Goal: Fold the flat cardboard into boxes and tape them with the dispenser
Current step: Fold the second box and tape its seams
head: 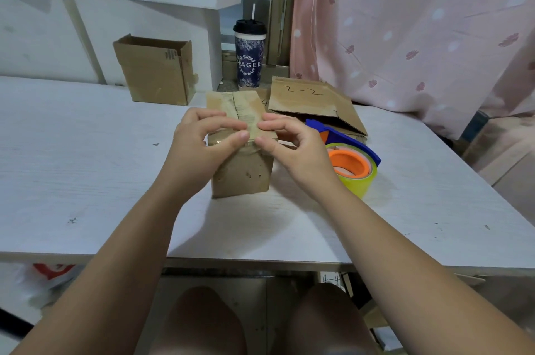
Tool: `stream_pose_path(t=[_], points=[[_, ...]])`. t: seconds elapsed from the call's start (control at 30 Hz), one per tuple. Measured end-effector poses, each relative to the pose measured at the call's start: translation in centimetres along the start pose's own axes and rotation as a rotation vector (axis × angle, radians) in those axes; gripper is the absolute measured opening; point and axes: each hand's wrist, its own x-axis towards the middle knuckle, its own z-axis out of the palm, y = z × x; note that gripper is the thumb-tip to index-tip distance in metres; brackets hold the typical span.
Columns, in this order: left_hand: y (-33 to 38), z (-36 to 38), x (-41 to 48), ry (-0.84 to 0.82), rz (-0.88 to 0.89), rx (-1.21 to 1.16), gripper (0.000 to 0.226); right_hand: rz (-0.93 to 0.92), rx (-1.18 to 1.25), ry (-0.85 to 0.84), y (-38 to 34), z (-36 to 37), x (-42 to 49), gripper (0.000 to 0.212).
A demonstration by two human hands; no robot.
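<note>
My box [242,176] stands in the middle of the surface [86,169], right in front of me. Its top flaps are shut and a strip of tape [246,111] runs along the line where they meet. My left hand [207,137] holds the near top edge of the box, fingers bent on top and thumb on the front. My right hand [289,142] pinches the same edge just beside it, one fingertip on top and the thumb below. I think I am rubbing the end of the tape down over the edge, but the tape is shiny and hard to see there.

So this box is folded and this side looks almost done. I cannot see its other side, so it may need tape too. An open box [156,74] stands at the back left with its flaps up. One flat cardboard [311,100] lies behind the box on the right, not folded yet. That one is left to do.

The dispenser [351,163] lies just beside the box on the right, near my right hand, so it is easy to grab. A cup [249,53] stands behind the box, near the flat cardboard, and I should not knock it. There is lots of open room on the left and in front of the box. The near edge of the surface is well apart from the box.
</note>
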Motion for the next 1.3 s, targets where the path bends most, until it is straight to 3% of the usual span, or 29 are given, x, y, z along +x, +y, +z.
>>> stream_pose_path(t=[0.23, 0.43, 0.63, 0.8, 1.07, 1.3], points=[[-0.6, -0.4, -0.8, -0.053, 0.074, 0.059, 0.036, -0.059, -0.068, -0.039, 0.6, -0.3, -0.3, 0.027], [-0.2, 0.7, -1.3, 0.039, 0.166, 0.176, 0.026, -0.175, -0.252, 0.040, 0.7, 0.5, -0.7, 0.023], [-0.7, 0.9, -1.4, 0.107, 0.157, 0.146, 0.026, -0.158, -0.265, -0.013, 1.0, 0.3, -1.3, 0.031], [-0.6, 1.6, -1.6, 0.216, 0.208, 0.210, 0.022, -0.178, -0.251, 0.076, 0.6, 0.7, -1.0, 0.025], [-1.4, -0.7, -1.4, -0.014, 0.204, 0.091, 0.024, -0.144, -0.211, 0.108, 0.7, 1.1, -1.4, 0.024], [-1.3, 0.2, -1.5, 0.133, 0.297, 0.164, 0.024, -0.110, -0.221, 0.140, 0.3, 1.6, -1.6, 0.022]])
